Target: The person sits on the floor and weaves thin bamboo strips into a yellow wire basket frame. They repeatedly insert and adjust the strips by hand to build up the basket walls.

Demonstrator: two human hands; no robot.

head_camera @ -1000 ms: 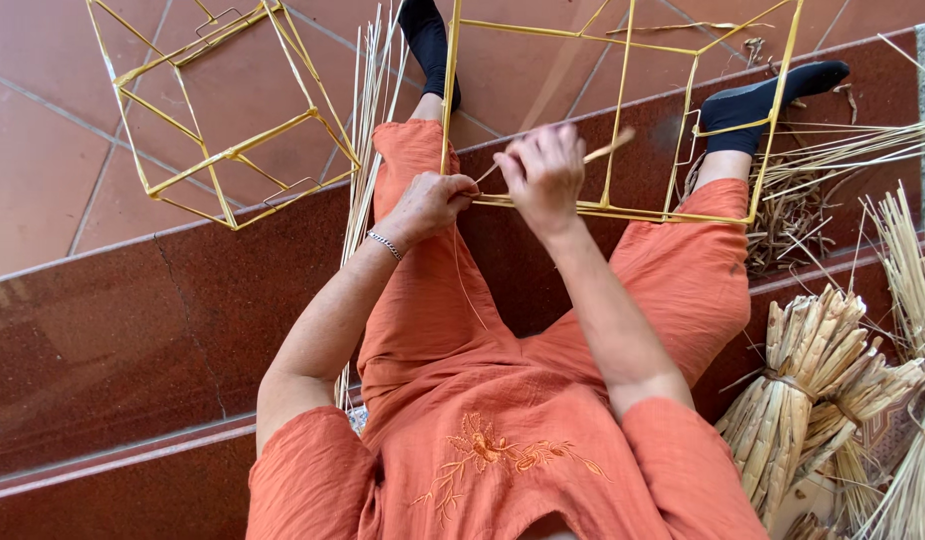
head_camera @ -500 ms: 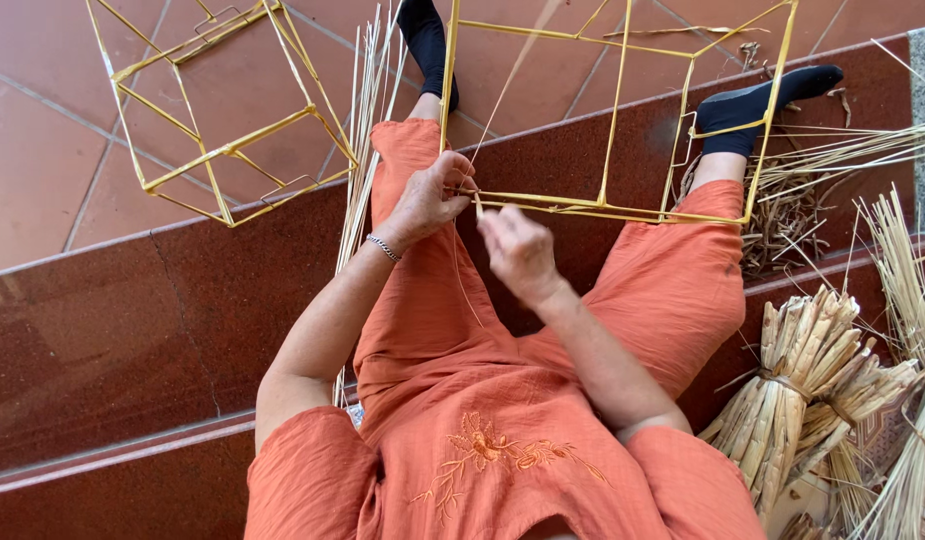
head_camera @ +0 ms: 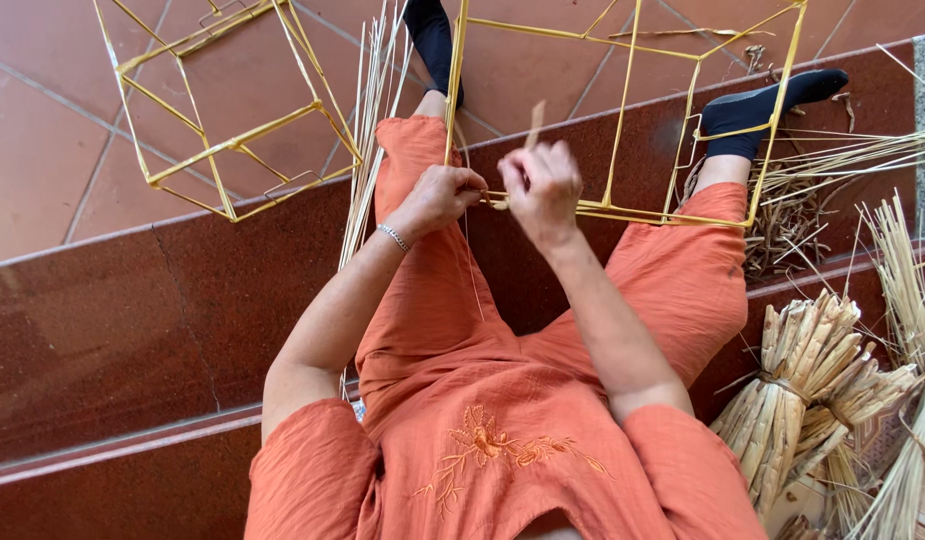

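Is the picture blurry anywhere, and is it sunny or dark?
Head view: bright, even daylight with only soft shadows; the right hand and the strand it holds look slightly smeared; the left hand, yellow frame and straw bundles are sharp; the polished red step shows faint sheen.

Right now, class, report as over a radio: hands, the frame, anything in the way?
Left hand pinches near rail of yellow wire frame. Right hand holds pale straw strip upright at the rail. Straw bundles lie off to the right, clear.
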